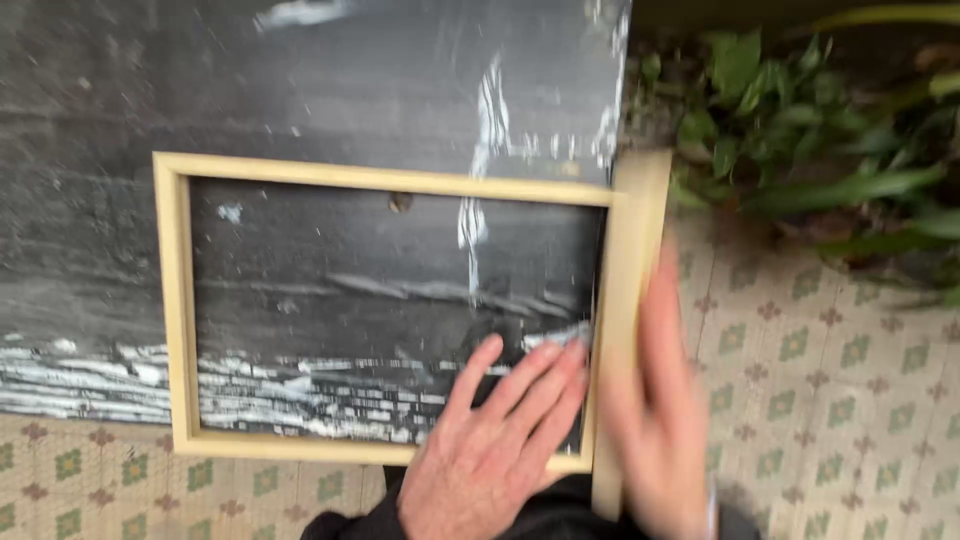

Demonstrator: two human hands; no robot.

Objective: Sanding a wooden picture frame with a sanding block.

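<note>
Single head view, looking steeply down, close over dark board (300, 90), tiled floor (830, 400)

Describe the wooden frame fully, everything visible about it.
The wooden frame is a pale, unfinished-looking rectangle of thin slats, open in the middle so the dark, white-streaked board beneath shows through. It lies flat on that board, its near rail overhanging the patterned tile floor. A wider pale slat runs along its right side, reaching past both corners. The left hand rests inside the opening, fingers near the right rail; the blurred right hand lies against the right slat.
</note>
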